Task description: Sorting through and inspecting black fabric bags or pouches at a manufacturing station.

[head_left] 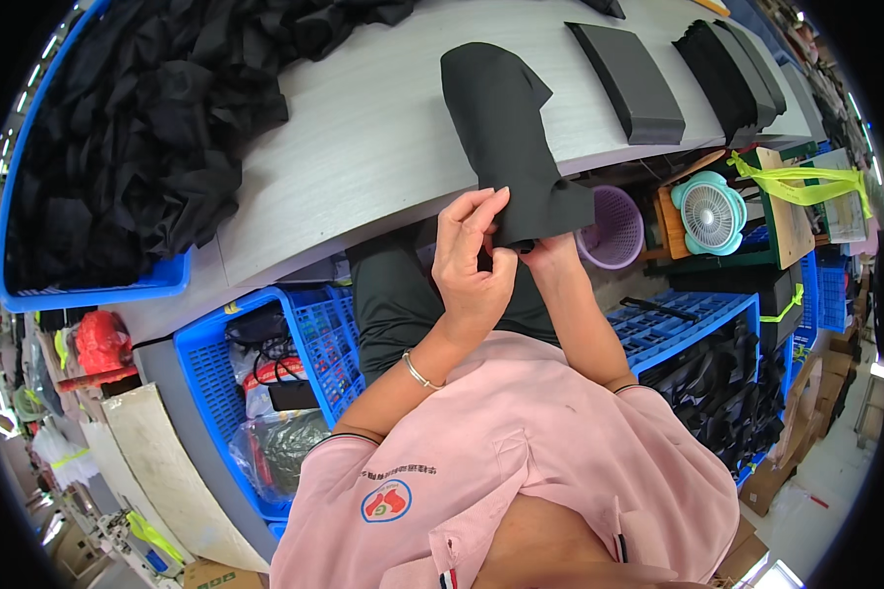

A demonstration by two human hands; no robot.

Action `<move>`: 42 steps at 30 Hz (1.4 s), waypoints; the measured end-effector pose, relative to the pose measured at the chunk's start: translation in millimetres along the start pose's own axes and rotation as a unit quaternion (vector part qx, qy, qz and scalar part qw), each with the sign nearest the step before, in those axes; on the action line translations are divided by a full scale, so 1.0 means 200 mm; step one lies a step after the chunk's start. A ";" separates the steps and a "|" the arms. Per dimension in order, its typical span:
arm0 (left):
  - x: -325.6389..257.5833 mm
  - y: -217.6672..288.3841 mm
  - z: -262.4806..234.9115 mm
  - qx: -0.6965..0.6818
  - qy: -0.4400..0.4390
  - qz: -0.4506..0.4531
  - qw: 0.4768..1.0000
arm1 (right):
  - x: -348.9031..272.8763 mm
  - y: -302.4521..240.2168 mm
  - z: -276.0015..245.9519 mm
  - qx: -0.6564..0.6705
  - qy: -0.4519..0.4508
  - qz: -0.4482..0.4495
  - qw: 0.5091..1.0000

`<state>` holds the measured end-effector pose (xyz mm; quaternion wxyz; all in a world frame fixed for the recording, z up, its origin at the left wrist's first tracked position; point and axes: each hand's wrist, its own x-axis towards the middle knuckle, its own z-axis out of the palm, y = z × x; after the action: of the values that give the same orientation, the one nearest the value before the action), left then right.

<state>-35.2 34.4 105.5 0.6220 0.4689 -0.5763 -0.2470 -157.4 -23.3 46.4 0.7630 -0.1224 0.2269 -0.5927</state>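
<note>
We pinch the near end of a black fabric piece (pixel 506 137) in both grips, our left hand (pixel 473 257) closed on its edge and our right hand (pixel 548 251) clamped beneath it, while its far end lies on the grey tabletop (pixel 363 128) beside a heap of black cloth (pixel 138 128).
</note>
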 end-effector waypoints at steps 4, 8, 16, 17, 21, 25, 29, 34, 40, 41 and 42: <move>0.01 -0.01 -0.02 -0.003 -0.010 0.004 1.000 | 0.01 0.00 -0.01 -0.002 -0.036 -0.008 0.999; 0.00 -0.01 -0.04 -0.018 -0.010 -0.006 1.000 | 0.01 -0.01 0.05 -0.068 0.048 -0.022 0.996; -0.04 -0.35 -0.15 -0.036 0.080 -0.260 0.962 | 0.08 0.00 0.00 -0.539 -0.029 -0.159 0.826; -0.03 -0.35 -0.16 -0.063 0.093 -0.261 0.959 | 0.08 -0.05 0.05 -0.508 -0.113 -0.049 0.852; -0.12 -0.51 -0.07 -0.213 0.093 -0.394 0.889 | 0.16 0.09 0.01 -0.832 -0.039 -0.235 0.500; -0.16 -0.51 0.04 -0.324 0.061 -0.446 0.832 | 0.12 0.23 0.02 -0.921 0.037 -0.205 0.330; -0.19 -0.57 0.06 -0.296 0.039 -0.465 0.834 | 0.08 0.22 0.14 -0.932 0.029 -0.178 0.314; -0.13 -0.50 0.08 -0.405 0.066 -0.438 0.800 | 0.13 0.19 0.10 -0.928 -0.014 0.036 0.371; -0.10 -0.46 0.06 -0.396 -0.030 -0.484 0.780 | 0.07 0.19 0.13 -0.960 -0.026 -0.082 0.266; -0.11 -0.48 0.06 -0.365 -0.028 -0.507 0.781 | 0.09 0.21 0.08 -0.943 -0.029 -0.107 0.313; -0.12 -0.53 0.05 -0.332 -0.027 -0.528 0.781 | 0.11 0.21 0.08 -0.922 -0.030 -0.135 0.361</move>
<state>-25.6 4.8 1.0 0.4957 0.4571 -0.1380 -0.7255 -109.5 -35.1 35.7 0.0895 -0.7966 0.5888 -0.1040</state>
